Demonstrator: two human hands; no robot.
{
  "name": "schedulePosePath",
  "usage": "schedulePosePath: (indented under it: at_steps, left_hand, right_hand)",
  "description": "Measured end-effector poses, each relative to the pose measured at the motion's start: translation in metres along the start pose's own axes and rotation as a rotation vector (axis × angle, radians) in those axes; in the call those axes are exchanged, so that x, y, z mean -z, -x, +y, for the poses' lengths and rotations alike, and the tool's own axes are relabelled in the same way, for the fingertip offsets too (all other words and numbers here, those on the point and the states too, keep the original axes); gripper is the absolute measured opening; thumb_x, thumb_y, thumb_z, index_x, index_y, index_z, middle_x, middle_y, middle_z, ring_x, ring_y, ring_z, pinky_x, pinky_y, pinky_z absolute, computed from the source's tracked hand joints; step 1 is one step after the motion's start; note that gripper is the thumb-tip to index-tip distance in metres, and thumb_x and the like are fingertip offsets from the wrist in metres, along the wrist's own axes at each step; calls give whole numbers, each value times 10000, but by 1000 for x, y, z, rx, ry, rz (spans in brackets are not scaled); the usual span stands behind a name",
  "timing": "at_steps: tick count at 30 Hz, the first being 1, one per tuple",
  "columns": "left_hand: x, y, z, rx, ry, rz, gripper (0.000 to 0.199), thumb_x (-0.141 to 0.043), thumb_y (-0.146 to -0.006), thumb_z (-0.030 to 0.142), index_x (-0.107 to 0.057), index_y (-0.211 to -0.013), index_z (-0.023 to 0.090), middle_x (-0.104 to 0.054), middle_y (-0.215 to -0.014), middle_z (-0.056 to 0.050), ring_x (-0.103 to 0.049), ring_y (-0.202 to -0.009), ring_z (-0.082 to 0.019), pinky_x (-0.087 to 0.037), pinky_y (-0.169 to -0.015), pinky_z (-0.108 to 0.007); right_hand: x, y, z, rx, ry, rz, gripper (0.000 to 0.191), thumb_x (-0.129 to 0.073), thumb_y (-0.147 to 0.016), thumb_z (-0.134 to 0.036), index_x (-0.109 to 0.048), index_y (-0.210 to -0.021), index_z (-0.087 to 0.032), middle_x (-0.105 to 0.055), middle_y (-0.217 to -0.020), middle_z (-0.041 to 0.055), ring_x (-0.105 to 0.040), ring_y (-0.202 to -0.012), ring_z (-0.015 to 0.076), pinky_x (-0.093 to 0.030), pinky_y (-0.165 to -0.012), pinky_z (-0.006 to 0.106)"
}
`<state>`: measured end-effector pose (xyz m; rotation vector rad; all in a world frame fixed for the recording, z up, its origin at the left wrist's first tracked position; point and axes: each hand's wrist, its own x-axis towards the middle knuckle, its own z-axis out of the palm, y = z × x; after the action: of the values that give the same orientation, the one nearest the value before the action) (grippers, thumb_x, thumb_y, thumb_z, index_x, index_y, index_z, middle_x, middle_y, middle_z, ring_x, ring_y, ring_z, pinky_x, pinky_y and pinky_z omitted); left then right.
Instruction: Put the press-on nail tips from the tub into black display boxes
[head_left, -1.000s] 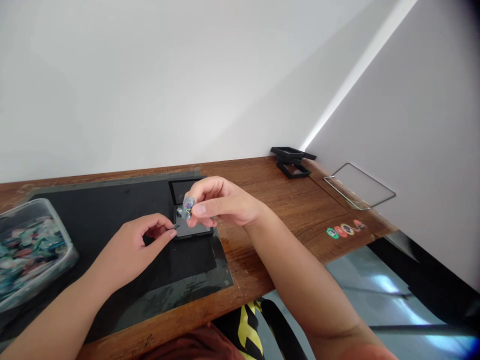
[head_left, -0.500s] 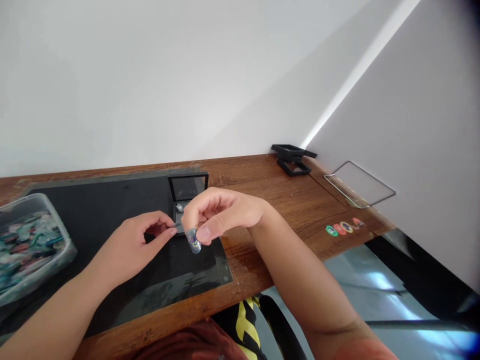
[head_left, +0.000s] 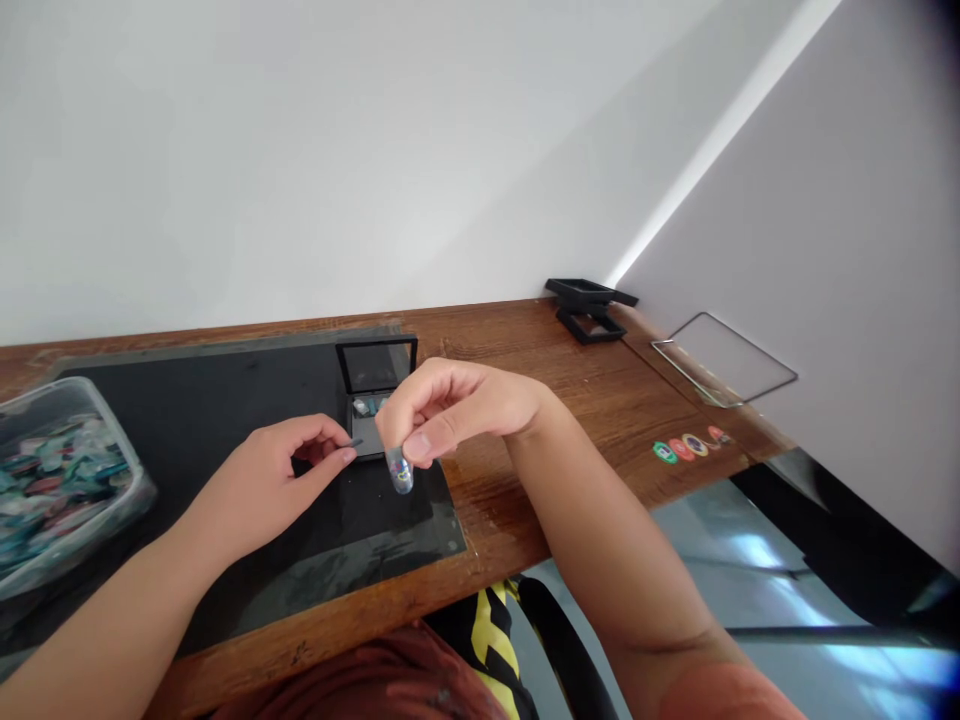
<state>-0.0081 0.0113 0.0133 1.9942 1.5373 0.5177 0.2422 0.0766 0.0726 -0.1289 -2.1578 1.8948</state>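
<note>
A small black hinged case [head_left: 367,440] stands open on the dark mat, its windowed lid [head_left: 375,368] upright. Several small pale and teal pieces [head_left: 367,407] lie along the back of its base. My left hand [head_left: 289,485] is at the case's left front, thumb and forefinger closed on a small dark flat piece [head_left: 355,442]. My right hand [head_left: 465,405] hangs bent over the case's right side and hides part of it. Between its thumb and forefinger is a glossy silvery-blue piece [head_left: 400,474] with a rounded end and coloured marks, shaped like a press-on nail.
At the left, a clear plastic tub [head_left: 139,470] holds many mixed teal, pink and white pieces. Black frames [head_left: 589,310] are stacked by the wall. A thin metal wire frame [head_left: 724,360] and round stickers [head_left: 694,445] are on the right of the wooden table [head_left: 510,350].
The view has shifted slightly. My right hand has moved a little right and up with its glossy piece, showing more of the case's base. The left hand still pinches the dark piece.
</note>
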Motion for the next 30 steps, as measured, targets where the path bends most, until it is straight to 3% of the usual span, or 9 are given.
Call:
schedulePosePath:
  at_steps: [6, 10, 15, 19, 24, 30]
  left_hand:
    - [-1, -1, -2, -4, -14, 13, 336, -583, -931, 569, -708, -949, 257, -742, -852, -6, -654, -768, -188, -463, -645, -277]
    - [0, -1, -3, -2, 4, 40, 356, -580, -930, 576, -715, -952, 248, -737, -853, -10, -635, -750, -182, -469, -667, -282]
    - [4, -1, 1, 13, 9, 31, 372, -534, -951, 584, -710, -941, 256, -723, -852, -1, -625, -761, -185, -457, -694, -292]
    - [3, 0, 4, -2, 22, 41, 364, -514, -968, 570, -688, -930, 252, -721, -873, -4, -636, -796, -193, -452, -703, -292]
    - [2, 1, 1, -3, 13, 44, 349, -504, -981, 558, -678, -946, 258, -724, -883, 0, -645, -823, -200, -460, -731, -297]
    - [4, 0, 3, -19, 0, 96, 339, -511, -982, 549, -682, -943, 258, -724, -881, 8, -642, -822, -190, -457, -725, -289]
  right_hand:
    - [22, 10, 11, -350, 106, 33, 261, -698, -903, -371, -719, -920, -111, -563, -655, -46, -376, -505, 37, -239, -457, 203]
    - [31, 10, 21, -608, 284, 155, 184, -649, -917, -307, -712, -877, -138, -470, -611, -69, -379, -533, 54, -281, -497, 200]
    - [36, 7, 30, -811, 422, 314, 84, -620, -871, -214, -688, -878, -166, -483, -613, -59, -399, -533, 76, -313, -514, 216]
    - [39, 6, 35, -803, 523, 404, 84, -601, -849, -179, -683, -858, -162, -553, -671, -29, -454, -594, 96, -351, -566, 229]
    - [40, 5, 38, -723, 652, 386, 100, -596, -851, -177, -689, -817, -161, -710, -888, 34, -573, -780, 136, -422, -720, 241]
    - [32, 3, 31, -726, 758, 395, 145, -581, -898, -242, -699, -871, -162, -691, -865, 35, -551, -760, 149, -390, -676, 263]
